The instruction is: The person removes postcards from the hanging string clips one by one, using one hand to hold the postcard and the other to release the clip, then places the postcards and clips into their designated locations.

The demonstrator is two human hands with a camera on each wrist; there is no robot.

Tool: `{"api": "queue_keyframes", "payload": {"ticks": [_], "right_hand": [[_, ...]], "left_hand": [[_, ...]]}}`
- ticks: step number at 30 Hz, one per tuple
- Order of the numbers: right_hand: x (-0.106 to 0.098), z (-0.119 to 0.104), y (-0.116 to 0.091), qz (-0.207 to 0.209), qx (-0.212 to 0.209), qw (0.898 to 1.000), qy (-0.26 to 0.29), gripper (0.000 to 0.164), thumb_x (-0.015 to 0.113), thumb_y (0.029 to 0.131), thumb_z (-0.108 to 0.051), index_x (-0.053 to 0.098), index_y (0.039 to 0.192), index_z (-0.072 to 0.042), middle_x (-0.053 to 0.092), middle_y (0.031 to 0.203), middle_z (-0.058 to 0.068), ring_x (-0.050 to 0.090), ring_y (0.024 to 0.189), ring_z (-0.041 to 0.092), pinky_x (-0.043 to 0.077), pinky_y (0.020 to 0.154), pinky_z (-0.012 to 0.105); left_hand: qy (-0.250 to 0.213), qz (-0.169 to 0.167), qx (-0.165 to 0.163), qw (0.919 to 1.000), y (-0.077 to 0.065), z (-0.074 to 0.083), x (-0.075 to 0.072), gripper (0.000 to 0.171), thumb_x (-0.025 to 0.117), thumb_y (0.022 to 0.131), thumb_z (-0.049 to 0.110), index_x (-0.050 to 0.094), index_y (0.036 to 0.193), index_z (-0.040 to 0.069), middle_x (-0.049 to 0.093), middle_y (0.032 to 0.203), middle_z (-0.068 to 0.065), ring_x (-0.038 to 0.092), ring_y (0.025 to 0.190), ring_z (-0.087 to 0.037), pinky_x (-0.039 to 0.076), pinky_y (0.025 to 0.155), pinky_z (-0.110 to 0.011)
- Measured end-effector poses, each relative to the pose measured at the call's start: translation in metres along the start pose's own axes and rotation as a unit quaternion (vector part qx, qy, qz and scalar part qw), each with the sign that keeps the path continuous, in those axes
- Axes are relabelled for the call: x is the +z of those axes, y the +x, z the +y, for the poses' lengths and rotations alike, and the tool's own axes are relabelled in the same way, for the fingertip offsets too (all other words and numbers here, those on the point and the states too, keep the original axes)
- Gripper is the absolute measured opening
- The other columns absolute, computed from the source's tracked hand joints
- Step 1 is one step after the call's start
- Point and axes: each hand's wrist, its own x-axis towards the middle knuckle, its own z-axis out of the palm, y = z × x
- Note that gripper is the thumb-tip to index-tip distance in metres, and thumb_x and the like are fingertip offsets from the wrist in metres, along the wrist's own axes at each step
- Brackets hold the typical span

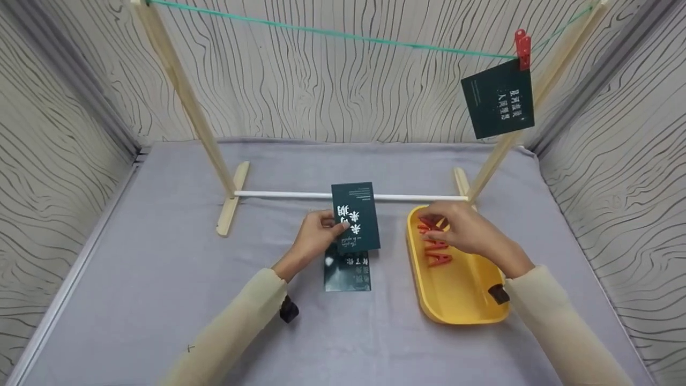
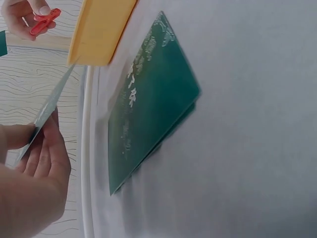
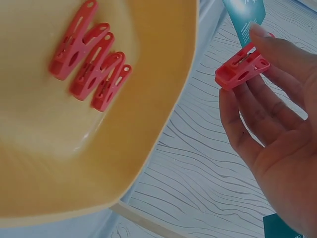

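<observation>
My left hand (image 1: 313,236) pinches a dark green card (image 1: 362,201) with white lettering between thumb and fingers, raised over the table. Beneath it lies a small stack of similar cards (image 1: 347,276), its top one (image 2: 158,99) plain in the left wrist view. My right hand (image 1: 471,228) is over the far end of a yellow tray (image 1: 455,308). In the right wrist view its thumb and fingers hold a red clothespin (image 3: 241,68), above the tray's rim. Several more red clothespins (image 3: 94,64) lie in a row inside the tray.
A green cord (image 1: 332,33) runs between two wooden posts (image 1: 187,102). At its right end a red clothespin (image 1: 524,51) holds a dark green card (image 1: 501,102). A white rod (image 1: 289,194) joins the posts' feet low down. Patterned walls enclose the cloth-covered table (image 1: 161,268).
</observation>
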Motion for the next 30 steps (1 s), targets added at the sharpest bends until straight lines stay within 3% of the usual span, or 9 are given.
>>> {"api": "queue_keyframes", "payload": {"ticks": [7, 13, 20, 26, 30], "right_hand": [[0.009, 0.003, -0.003, -0.024, 0.039, 0.999, 0.007, 0.036, 0.085, 0.089, -0.017, 0.071, 0.122, -0.008, 0.076, 0.113, 0.009, 0.071, 0.102, 0.022, 0.063, 0.097, 0.049], [0.016, 0.002, -0.001, -0.054, 0.067, 0.996, -0.004, 0.032, 0.086, 0.089, -0.021, 0.069, 0.113, -0.009, 0.075, 0.105, 0.007, 0.067, 0.095, 0.019, 0.064, 0.092, 0.043], [0.021, 0.005, -0.003, -0.08, 0.028, 0.996, 0.005, 0.024, 0.088, 0.085, -0.01, 0.068, 0.096, -0.007, 0.07, 0.088, 0.001, 0.062, 0.082, 0.014, 0.06, 0.074, 0.025], [0.026, 0.009, -0.001, -0.112, 0.005, 0.993, -0.025, 0.027, 0.091, 0.08, -0.011, 0.066, 0.089, -0.01, 0.066, 0.083, 0.0, 0.057, 0.078, 0.012, 0.05, 0.072, 0.024], [0.029, 0.009, 0.0, -0.131, 0.014, 0.99, -0.041, 0.026, 0.091, 0.081, -0.013, 0.067, 0.09, -0.01, 0.066, 0.082, -0.002, 0.056, 0.077, 0.011, 0.051, 0.072, 0.023]], "left_hand": [[0.008, -0.018, -0.012, 0.9997, -0.005, -0.008, -0.002, 0.023, 0.072, 0.098, 0.007, 0.073, 0.118, -0.002, 0.079, 0.108, -0.018, 0.076, 0.09, -0.015, 0.065, 0.079, -0.03], [-0.003, -0.036, -0.027, 0.999, -0.011, -0.012, -0.001, 0.026, 0.071, 0.098, 0.007, 0.071, 0.122, -0.002, 0.08, 0.105, -0.017, 0.077, 0.088, -0.015, 0.065, 0.077, -0.031], [0.017, -0.04, -0.048, 0.9979, -0.014, -0.018, -0.001, 0.028, 0.075, 0.096, 0.008, 0.066, 0.123, 0.003, 0.077, 0.091, -0.011, 0.073, 0.075, -0.013, 0.061, 0.066, -0.028], [0.036, -0.039, -0.069, 0.9962, -0.019, -0.023, -0.003, 0.035, 0.077, 0.095, 0.01, 0.063, 0.127, 0.003, 0.075, 0.093, -0.011, 0.07, 0.075, -0.012, 0.057, 0.064, -0.027], [0.045, -0.045, -0.082, 0.9946, -0.023, -0.027, -0.004, 0.046, 0.076, 0.096, 0.011, 0.058, 0.136, 0.0, 0.074, 0.099, -0.012, 0.069, 0.078, -0.012, 0.057, 0.065, -0.027]]}}
